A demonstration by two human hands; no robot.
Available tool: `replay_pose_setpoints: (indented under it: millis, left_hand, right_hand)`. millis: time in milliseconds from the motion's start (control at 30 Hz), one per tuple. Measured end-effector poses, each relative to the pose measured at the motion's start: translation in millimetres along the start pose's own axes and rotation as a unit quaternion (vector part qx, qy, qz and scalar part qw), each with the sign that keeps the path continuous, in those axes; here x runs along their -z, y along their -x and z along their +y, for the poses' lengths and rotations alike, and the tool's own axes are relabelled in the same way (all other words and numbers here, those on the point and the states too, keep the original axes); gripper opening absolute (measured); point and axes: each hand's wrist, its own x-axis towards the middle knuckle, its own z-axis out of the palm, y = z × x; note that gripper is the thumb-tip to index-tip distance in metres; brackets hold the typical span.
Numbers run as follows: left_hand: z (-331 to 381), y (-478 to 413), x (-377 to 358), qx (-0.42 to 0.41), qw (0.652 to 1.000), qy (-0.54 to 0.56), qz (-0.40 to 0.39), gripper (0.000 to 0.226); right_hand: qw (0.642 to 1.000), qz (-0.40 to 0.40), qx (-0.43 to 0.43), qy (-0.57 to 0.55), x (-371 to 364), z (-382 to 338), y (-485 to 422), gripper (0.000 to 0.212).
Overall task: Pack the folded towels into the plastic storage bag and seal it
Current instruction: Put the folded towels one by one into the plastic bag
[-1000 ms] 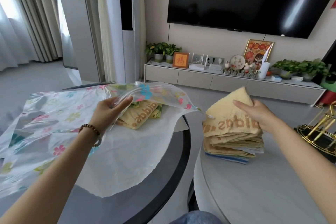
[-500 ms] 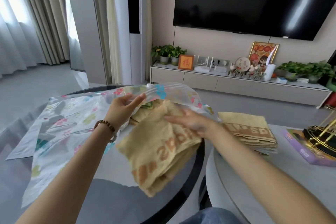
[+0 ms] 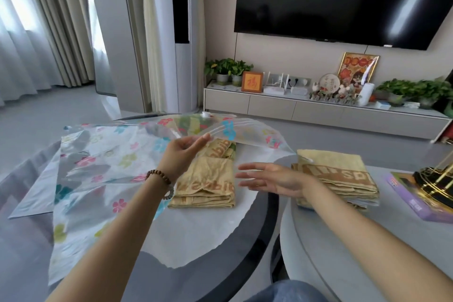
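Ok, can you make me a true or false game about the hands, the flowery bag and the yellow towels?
1. The left hand holds up the top flap of the plastic bag. True.
2. The right hand is gripping a towel. False: it is open and empty, between the bag and the towel stack.
3. A folded yellow towel lies at the bag's mouth, under the lifted flap. True.
4. All the towels are packed. False: a stack is still waiting on the table at the right.
5. The bag is sealed shut. False: its mouth is held open.
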Motion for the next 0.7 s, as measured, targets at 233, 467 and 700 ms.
replay_pose_setpoints:
  millis: [233,467,700]
  left_hand:
    - [-6.5,-10.6,-14.6,0.015,0.999,0.034,0.005,0.032]
    - [-5.7,-19.3,-32.4,0.025,0.999,0.031,-0.002,0.038]
    - [-9.6,-20.6,-37.6,0.037,0.999,0.028,-0.006,0.035]
  right_hand:
    - [0.941,0.319,0.106,-0.040,118.7,-1.7,82.0,0.051]
    - [0.859,0.483,-0.042,0.161,194.7,46.2,82.4,0.095]
    - [0.849,0.503,-0.118,0.114,218.3,56.4,70.4,0.115]
